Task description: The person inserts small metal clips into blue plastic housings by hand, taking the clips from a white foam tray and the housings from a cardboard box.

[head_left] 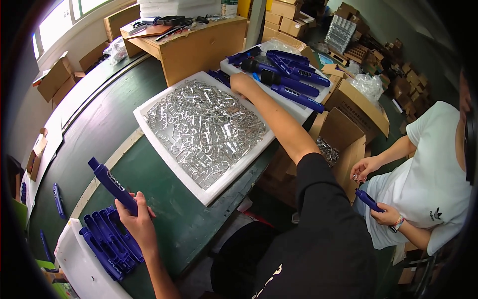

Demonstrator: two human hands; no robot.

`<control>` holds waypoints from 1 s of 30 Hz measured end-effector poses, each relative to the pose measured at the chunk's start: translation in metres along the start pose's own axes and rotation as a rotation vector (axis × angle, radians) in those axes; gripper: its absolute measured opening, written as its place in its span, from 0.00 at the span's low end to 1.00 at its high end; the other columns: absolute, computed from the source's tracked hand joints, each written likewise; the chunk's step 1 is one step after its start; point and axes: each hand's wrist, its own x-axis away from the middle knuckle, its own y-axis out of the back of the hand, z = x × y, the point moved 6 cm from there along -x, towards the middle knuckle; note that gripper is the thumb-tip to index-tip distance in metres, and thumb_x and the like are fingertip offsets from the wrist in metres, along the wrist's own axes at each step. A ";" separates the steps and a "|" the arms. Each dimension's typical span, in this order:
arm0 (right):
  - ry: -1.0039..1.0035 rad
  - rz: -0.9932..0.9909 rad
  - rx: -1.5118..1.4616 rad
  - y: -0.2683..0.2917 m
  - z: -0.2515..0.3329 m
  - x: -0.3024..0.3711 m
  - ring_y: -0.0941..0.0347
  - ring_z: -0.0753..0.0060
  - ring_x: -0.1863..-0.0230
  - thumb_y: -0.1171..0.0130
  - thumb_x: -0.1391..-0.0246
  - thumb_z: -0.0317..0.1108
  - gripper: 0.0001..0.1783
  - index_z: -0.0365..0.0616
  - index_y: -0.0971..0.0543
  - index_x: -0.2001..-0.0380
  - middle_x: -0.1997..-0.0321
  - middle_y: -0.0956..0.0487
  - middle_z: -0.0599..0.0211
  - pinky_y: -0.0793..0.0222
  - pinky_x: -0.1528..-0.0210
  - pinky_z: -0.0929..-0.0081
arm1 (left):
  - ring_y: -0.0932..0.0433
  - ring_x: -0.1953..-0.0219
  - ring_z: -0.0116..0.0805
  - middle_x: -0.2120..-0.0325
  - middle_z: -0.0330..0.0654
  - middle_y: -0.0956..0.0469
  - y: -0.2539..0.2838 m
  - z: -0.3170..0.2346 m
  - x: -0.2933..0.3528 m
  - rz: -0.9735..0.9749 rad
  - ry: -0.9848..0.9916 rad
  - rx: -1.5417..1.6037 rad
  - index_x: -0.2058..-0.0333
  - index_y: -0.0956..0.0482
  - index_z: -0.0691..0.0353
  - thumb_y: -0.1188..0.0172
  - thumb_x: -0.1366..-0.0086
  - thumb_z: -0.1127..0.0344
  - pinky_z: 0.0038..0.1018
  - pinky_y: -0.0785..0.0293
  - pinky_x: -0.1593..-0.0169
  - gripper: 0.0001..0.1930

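Blue handle (113, 184) in my left hand (136, 219), right arm reaching out.

Between my hands lies a foam tray (172, 173) heaped with metal clips (209, 124); my right forearm (284, 124) crosses its right side. To the right of my right hand (241, 83), another tray (312, 115) carries blue microphones (294, 84), with a cardboard box (356, 110) beyond. Just below-left of my left hand, blue shells (107, 244) lie in a lower tray (82, 254). My left fingers are wrapped round the handle, which slants up and to the left. My right hand is at the clip tray's far corner, beside blue pieces (219, 77); its fingertips are hidden, so I can't tell whether it grips anything. The lower tray is cut off below, and single clips are hard to make out.
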 end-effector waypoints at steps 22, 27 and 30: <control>0.237 0.203 -2.039 -0.024 -0.006 0.133 0.23 0.65 0.64 0.54 0.33 0.35 0.18 0.30 0.27 0.50 0.58 0.23 0.54 0.29 0.65 0.80 | 0.34 0.84 0.17 0.78 0.33 0.31 -0.001 0.002 0.003 0.025 -0.018 -0.043 0.64 0.30 0.64 0.43 0.30 0.70 0.19 0.38 0.82 0.05; 0.434 0.447 -2.247 -0.045 -0.026 0.129 0.32 0.71 0.71 0.56 0.33 0.33 0.15 0.32 0.25 0.56 0.70 0.25 0.58 0.39 0.72 0.79 | 0.35 0.83 0.16 0.77 0.32 0.32 0.001 0.006 0.001 0.031 0.005 -0.036 0.63 0.30 0.65 0.43 0.30 0.70 0.18 0.38 0.81 0.05; 0.492 0.525 -2.251 -0.057 -0.023 0.124 0.34 0.71 0.72 0.57 0.33 0.34 0.13 0.38 0.26 0.67 0.74 0.27 0.61 0.39 0.71 0.76 | 0.35 0.83 0.16 0.77 0.32 0.32 0.000 0.006 0.002 0.035 0.009 -0.046 0.63 0.30 0.65 0.43 0.30 0.69 0.18 0.39 0.81 0.06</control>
